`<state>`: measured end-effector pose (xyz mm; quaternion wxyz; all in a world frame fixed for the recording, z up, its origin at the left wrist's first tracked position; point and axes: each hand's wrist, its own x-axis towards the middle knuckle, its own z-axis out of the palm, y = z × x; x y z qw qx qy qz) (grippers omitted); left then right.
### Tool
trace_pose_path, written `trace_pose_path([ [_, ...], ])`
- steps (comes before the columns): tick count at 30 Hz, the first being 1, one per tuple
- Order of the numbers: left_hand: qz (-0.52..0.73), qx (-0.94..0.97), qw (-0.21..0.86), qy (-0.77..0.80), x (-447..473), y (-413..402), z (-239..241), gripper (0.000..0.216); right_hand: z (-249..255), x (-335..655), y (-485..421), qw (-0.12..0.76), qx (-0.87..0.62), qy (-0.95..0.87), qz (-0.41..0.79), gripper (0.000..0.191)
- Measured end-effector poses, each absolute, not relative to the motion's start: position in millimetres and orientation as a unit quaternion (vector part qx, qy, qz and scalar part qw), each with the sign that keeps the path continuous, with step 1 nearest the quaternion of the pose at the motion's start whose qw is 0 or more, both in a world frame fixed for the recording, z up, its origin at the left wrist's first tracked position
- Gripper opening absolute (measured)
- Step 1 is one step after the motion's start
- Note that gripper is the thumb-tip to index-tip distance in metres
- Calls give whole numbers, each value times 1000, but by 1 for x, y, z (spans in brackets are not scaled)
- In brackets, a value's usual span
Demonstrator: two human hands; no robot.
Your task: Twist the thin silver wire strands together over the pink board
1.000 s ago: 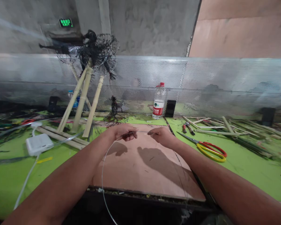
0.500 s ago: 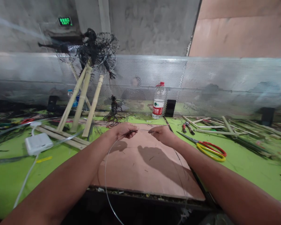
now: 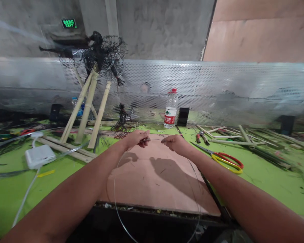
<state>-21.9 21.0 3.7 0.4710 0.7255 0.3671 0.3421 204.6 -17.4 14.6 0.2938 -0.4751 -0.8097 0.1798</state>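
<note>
A thin metal wire (image 3: 116, 202) makes a wide loop that hangs below the front edge of the pinkish board (image 3: 162, 189). My left hand (image 3: 138, 139) is closed in a pinch around the wire above the board's far part. Opposite it, my right hand (image 3: 174, 143) also pinches, thumb and forefinger together, on a thin dark strand of the wire near its fingertips. A short gap separates the two hands. Their shadows fall on the board, where small dark scraps lie.
Scissors (image 3: 226, 162) with red and yellow handles lie right of my right arm, near pliers (image 3: 202, 138). A water bottle (image 3: 170, 111) and a phone (image 3: 183, 117) stand behind. Bamboo poles (image 3: 87, 108) with black wire mesh rise at left, near a white adapter (image 3: 40, 156).
My left hand has turned slightly, its fingers now more upright. The wire loop has shifted a little, its lower right side showing more. The view has moved slightly.
</note>
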Motion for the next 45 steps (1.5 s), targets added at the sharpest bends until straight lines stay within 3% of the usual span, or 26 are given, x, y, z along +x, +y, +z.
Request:
trace_pose_path([
  [7, 336, 730, 465, 373, -22, 18, 6, 24, 15, 204, -18, 289, -473, -812, 184, 29],
  [22, 328, 778, 396, 361, -22, 16, 8, 22, 15, 207, -15, 291, -472, -811, 185, 28],
  [45, 289, 877, 89, 372, -19, 8, 13, 17, 17, 208, -18, 278, -486, -811, 169, 26],
])
